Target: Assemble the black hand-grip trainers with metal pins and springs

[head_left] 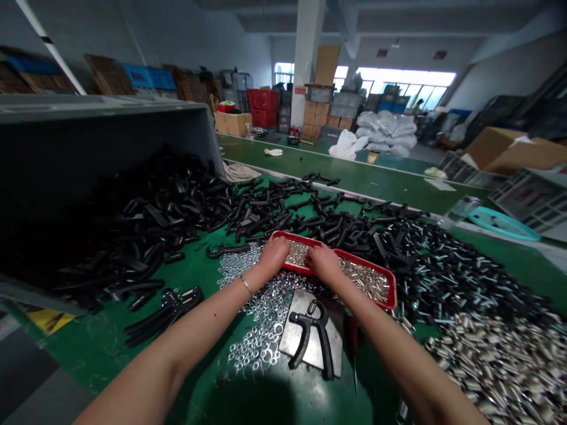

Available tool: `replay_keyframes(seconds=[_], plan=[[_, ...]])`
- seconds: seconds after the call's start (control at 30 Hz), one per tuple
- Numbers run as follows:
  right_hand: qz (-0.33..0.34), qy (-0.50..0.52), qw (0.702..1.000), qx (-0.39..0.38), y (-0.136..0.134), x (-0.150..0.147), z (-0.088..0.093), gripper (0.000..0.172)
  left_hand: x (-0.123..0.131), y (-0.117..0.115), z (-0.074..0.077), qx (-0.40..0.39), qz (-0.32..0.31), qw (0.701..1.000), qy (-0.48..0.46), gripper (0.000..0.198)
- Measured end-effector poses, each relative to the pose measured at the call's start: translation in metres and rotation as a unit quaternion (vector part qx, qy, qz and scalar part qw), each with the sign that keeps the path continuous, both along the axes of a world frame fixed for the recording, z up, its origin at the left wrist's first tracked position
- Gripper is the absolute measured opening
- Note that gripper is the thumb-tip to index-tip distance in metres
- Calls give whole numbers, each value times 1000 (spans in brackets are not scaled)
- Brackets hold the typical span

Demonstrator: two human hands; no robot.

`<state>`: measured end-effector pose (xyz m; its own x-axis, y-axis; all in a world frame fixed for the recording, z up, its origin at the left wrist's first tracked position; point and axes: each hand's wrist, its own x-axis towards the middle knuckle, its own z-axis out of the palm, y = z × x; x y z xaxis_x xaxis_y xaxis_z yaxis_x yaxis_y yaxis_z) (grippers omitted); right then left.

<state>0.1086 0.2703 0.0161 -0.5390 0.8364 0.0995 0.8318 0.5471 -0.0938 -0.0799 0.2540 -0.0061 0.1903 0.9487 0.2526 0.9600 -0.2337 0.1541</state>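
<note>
Both of my hands reach to a red tray (303,271) filled with small metal parts (297,254). My left hand (274,255) is at the tray's left end, fingers curled down over its edge. My right hand (324,262) dips bent fingers into the parts near the right end; its fingertips are hidden. Beside it stands a second red tray (392,292) of small metal pins (364,278). Nearer to me, a black hand grip strengthener (325,342) lies on a metal plate (290,342). Shiny nuts or washers (254,342) are spread left of the plate.
A grey crate (215,139) on its side spills black handles (163,206) at left. Black-headed bolts (443,265) and silvery sleeves (509,360) are heaped at right. A red-handled screwdriver (353,342) lies beside the plate. Assembled grips (163,313) lie left.
</note>
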Motion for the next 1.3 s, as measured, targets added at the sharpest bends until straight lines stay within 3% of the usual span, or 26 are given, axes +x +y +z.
replay_keyframes(seconds=[0.23, 0.37, 0.43, 0.53, 0.63, 0.73, 0.8, 0.9, 1.0, 1.3], plan=[[-57, 70, 996, -15, -3, 3, -13, 16, 4, 2, -4, 9, 1, 999, -35, 24], [-74, 144, 987, -19, -4, 9, -5, 18, 0, -8, 3, 13, 6, 998, -55, 20], [-68, 183, 980, -20, -14, 23, 0, 21, -4, -25, 6, 34, 18, 995, -89, 17], [-52, 287, 955, -60, -50, 55, -2, 23, -11, -66, 4, 47, 35, 977, -205, 16], [-24, 356, 924, -134, -102, 82, -20, 20, -9, -111, -2, -41, 44, 935, -350, 14], [6, 336, 933, -129, -142, 88, -39, 19, 7, -142, -8, -121, 20, 896, -427, 13], [16, 327, 940, -100, -154, 82, -48, 19, 25, -152, -10, -118, -22, 905, -409, 12], [28, 313, 948, -60, -158, 73, -54, 19, 50, -158, -14, -77, -85, 943, -313, 14], [33, 298, 954, -27, -158, 69, -58, 21, 66, -160, -21, -48, -104, 968, -222, 14], [43, 294, 955, 20, -161, 71, -67, 24, 66, -166, -35, 0, -113, 980, -163, 21]])
